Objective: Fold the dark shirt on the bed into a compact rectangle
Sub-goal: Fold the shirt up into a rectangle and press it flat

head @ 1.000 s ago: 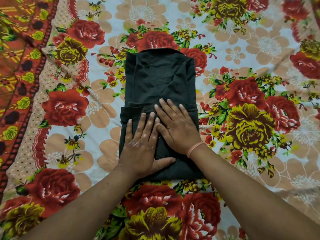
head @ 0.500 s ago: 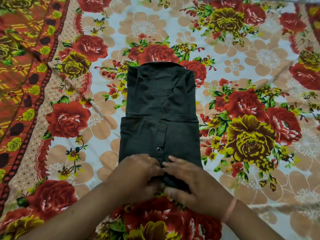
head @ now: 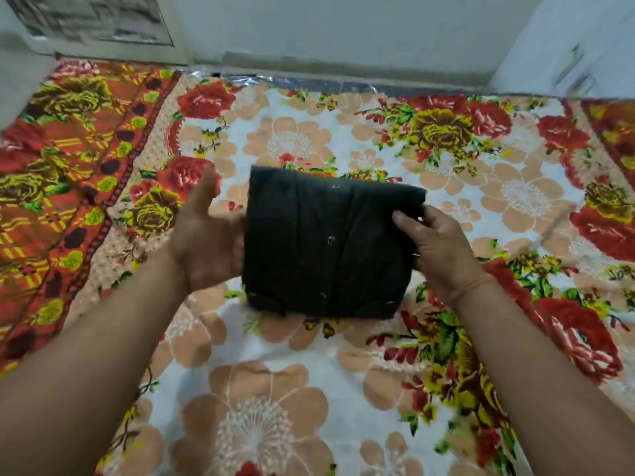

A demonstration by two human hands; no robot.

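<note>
The dark shirt [head: 326,249] is a compact, near-square packet with small buttons showing down its front. It is held between my two hands above the floral bedsheet [head: 275,389]. My left hand [head: 206,242] is under its left edge, palm up, thumb raised, with the fingers hidden beneath the cloth. Along the right edge my right hand [head: 436,245] grips the shirt, thumb on top and fingers curled around the side. A thin pink band circles my right wrist.
The bed runs to a pale wall [head: 343,36] at the far side, with a strip of bare mattress edge [head: 309,80] showing. A red and orange patterned border [head: 51,187] covers the sheet's left side. A framed panel [head: 92,18] hangs at top left.
The long shirt has been folded over once more into a short packet and lifted off the sheet. My hands moved from its near edge to its left and right sides. The view tilted up.
</note>
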